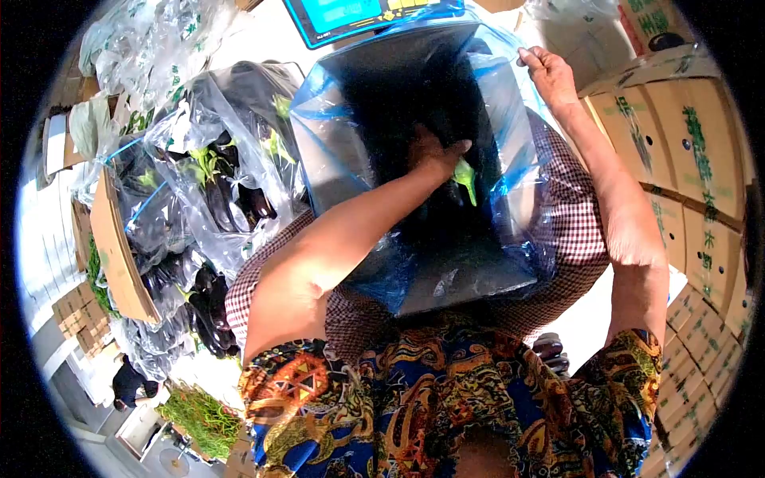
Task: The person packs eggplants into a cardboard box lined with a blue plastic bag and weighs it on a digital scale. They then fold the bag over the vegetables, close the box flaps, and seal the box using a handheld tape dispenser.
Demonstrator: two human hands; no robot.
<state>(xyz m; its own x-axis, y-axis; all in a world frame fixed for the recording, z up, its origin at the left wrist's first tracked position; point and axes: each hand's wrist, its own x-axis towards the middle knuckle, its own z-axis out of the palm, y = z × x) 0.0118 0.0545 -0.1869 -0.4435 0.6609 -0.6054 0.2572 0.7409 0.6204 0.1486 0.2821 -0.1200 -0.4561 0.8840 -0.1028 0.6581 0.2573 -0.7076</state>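
Note:
My left hand [437, 153] reaches down inside a large blue plastic bag [335, 127] held open in front of me. Its fingers are closed around a dark eggplant [462, 171] with a green stem. My right hand [548, 72] pinches the bag's far right rim and holds it up. The bag rests against a dark tray-like surface on a weighing scale [351, 14] whose blue display shows at the top. The bag's inside is dark and most of its contents are hidden.
Clear bags full of eggplants [215, 183] lie at the left, some in a cardboard box [115, 255]. Stacked cardboard cartons [693, 151] with green print stand at the right. More loose plastic bags [151, 40] lie at the top left. Green stalks [199, 414] lie on the floor.

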